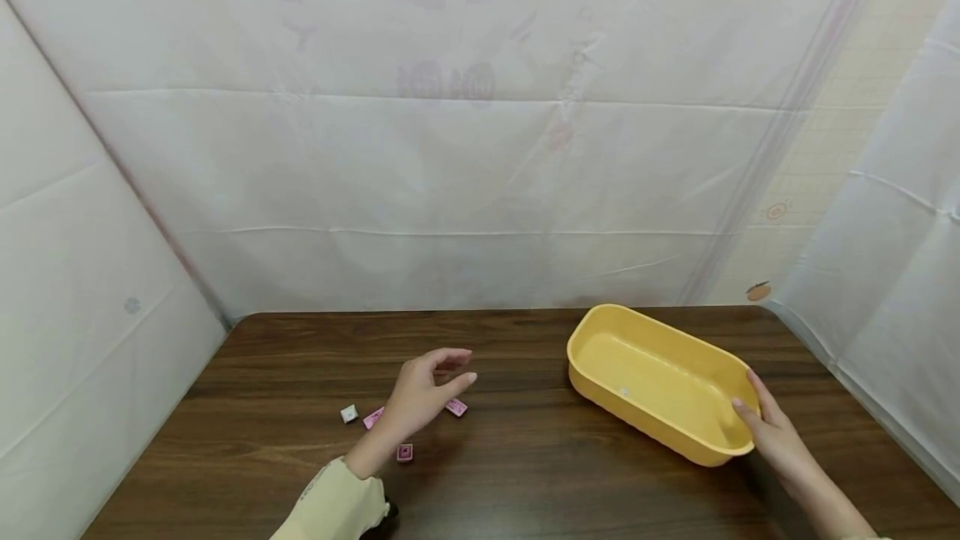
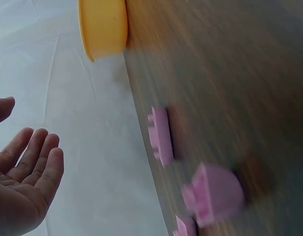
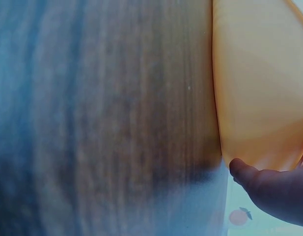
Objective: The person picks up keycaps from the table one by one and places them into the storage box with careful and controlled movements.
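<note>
My left hand (image 1: pixel 423 394) hovers over the table, thumb and fingers apart, with nothing between them. Around and below it lie small toy building bricks: a pink brick (image 1: pixel 373 417) partly behind the wrist, another pink brick (image 1: pixel 456 407) by the thumb, a darker pink brick (image 1: pixel 405 452) nearer me and a white brick (image 1: pixel 348 413) at the left. Studs show on a pink brick (image 2: pixel 163 135) in the left wrist view. On the right, my right hand (image 1: pixel 776 432) grips the end of a yellow plastic tub (image 1: pixel 660 423), its thumb over the rim.
The dark wood-grain table (image 1: pixel 525 473) has rounded far corners. White patterned cloth (image 1: pixel 480 190) hangs behind it and along both sides. The tub sits at an angle near the back right, with a tiny pale spot inside it.
</note>
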`<state>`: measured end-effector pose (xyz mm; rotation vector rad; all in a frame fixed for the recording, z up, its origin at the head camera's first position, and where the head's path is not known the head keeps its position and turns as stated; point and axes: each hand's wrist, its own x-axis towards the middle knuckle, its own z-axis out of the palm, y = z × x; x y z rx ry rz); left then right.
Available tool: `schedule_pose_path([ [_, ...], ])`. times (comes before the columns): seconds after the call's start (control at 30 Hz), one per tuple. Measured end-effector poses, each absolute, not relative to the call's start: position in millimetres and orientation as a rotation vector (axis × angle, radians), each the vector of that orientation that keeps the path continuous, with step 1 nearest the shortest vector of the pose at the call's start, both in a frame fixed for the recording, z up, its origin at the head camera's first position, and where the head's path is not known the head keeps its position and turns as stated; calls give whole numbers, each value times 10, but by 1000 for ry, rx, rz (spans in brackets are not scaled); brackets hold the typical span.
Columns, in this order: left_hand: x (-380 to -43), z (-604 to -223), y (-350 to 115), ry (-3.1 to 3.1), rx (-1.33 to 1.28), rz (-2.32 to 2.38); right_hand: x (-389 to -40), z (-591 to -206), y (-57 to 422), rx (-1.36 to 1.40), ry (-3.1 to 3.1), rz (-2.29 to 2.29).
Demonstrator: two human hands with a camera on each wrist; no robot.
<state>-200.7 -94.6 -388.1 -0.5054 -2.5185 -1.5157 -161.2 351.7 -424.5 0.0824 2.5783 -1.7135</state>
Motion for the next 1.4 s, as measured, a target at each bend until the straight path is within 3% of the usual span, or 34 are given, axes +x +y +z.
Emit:
schedule_pose_path([
  [0.23,-1976,-3890,-1146,-2579,-437,-1500,-1617,-4239,3527,85,2571,-1710],
  [0.9,-1879,-3999,-1583,-2798,-576,-1561,-1616,-4260,3539,86,2561,-1714],
  [1.4,-1865,-4103,-1698,-3003,-829,-1491,-1612,-4257,3551,74,2547,-1707],
])
